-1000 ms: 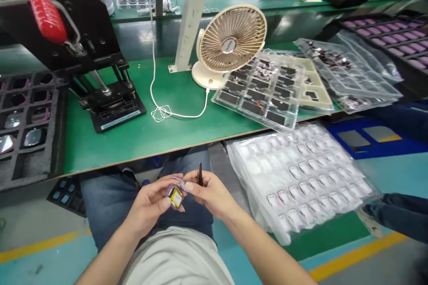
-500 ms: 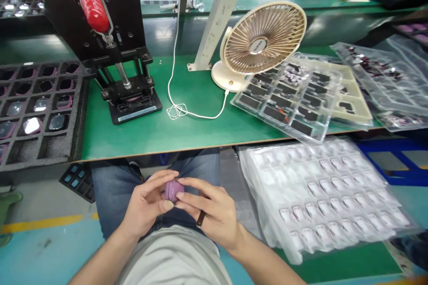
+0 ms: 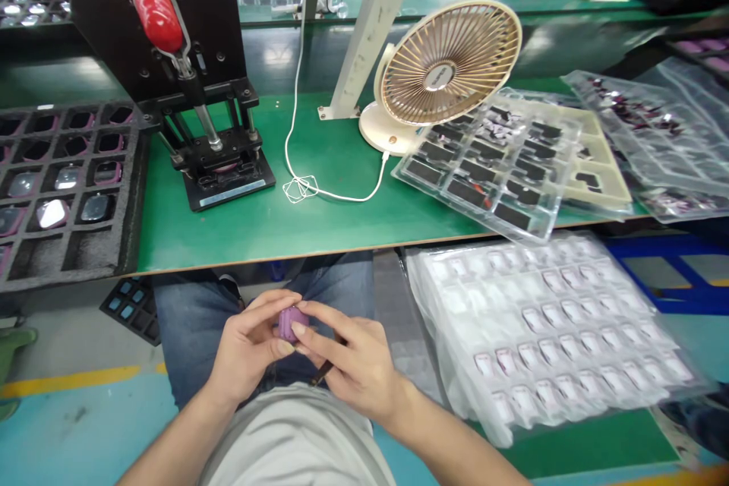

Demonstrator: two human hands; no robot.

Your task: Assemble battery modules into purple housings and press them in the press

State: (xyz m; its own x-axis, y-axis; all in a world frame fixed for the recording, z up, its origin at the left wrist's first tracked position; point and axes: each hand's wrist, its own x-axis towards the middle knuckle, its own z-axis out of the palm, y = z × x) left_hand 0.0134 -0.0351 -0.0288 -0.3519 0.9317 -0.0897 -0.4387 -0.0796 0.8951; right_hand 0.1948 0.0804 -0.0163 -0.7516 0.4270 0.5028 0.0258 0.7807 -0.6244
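Over my lap, a small purple smartwatch case (image 3: 292, 323) with rounded corners is pinched between both hands. My left hand (image 3: 250, 345) grips its left side, with the thumb below and the fingers along the top. From the other side, my right hand (image 3: 356, 364) closes on it, thumb pressed to the near face and index finger on the upper edge. A dark narrow piece (image 3: 320, 374) shows by the right hand's lower fingers; I cannot tell what it is. The fingers cover much of the case.
A black hand press (image 3: 219, 144) with a red handle stands on the green bench (image 3: 319, 231). Left of it is a foam tray (image 3: 128, 231) of watch cases. A fan (image 3: 449, 64) and parts trays (image 3: 506, 167) are at right. Bagged parts (image 3: 547, 334) lie below the bench edge.
The purple case has turned slightly and shifted a little left between my fingers. My right hand has moved left, its lower fingers curling under. My left hand stays nearly in place.
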